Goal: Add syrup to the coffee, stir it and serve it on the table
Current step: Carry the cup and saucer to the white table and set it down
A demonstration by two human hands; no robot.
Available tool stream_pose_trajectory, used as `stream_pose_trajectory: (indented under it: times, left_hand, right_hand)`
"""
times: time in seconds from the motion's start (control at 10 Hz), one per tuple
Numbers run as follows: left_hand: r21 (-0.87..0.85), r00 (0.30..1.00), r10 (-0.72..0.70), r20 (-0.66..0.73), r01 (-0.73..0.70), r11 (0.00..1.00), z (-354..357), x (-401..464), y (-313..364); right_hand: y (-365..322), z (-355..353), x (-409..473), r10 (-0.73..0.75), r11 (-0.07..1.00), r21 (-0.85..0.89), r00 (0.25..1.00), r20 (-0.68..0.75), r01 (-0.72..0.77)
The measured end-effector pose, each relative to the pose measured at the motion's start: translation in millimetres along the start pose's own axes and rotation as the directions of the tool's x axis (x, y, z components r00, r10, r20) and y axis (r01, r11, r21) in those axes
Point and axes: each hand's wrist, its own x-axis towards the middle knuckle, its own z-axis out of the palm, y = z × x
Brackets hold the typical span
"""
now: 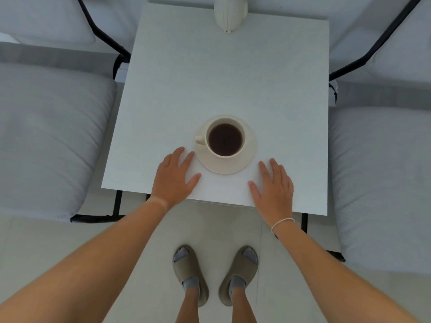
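A cream cup of dark coffee (225,139) stands on a cream saucer (235,166) near the front of the white table (210,73). The cup's handle points left. My left hand (173,177) lies flat on the table just left of the saucer, fingers spread, holding nothing. On the saucer's right, my right hand (272,186) rests flat as well, fingers apart and empty. Neither hand touches the saucer. No syrup and no spoon are in view.
A white vase-like object (229,14) stands at the table's far edge. Grey cushioned seats with black frames flank the table on the left (46,136) and right (382,178). My feet in slippers (214,273) stand on the pale floor below the table's front edge.
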Motion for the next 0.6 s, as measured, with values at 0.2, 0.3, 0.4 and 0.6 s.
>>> stream_pose_trajectory:
  times: [0.2,0.3,0.4,0.6]
  left_hand:
    - [0.197,0.989,0.008,0.15,-0.038,0.98,19,-20,1]
    - [0.231,0.986,0.004,0.169,-0.043,0.972,19,-18,1]
    - [0.25,0.983,-0.004,0.185,-0.043,0.967,16,-19,3]
    - [0.252,0.983,-0.016,0.183,-0.031,0.967,12,-20,7]
  right_hand:
    - [3,7,-12,-0.001,0.998,-0.063,0.999,0.044,0.004]
    - [0,8,-13,0.002,0.999,-0.052,0.999,0.038,0.0]
    - [0,6,-14,0.01,0.998,-0.059,0.998,0.055,-0.006]
    - [-19,-20,-23,0.085,0.884,0.463,0.996,-0.02,-0.066]
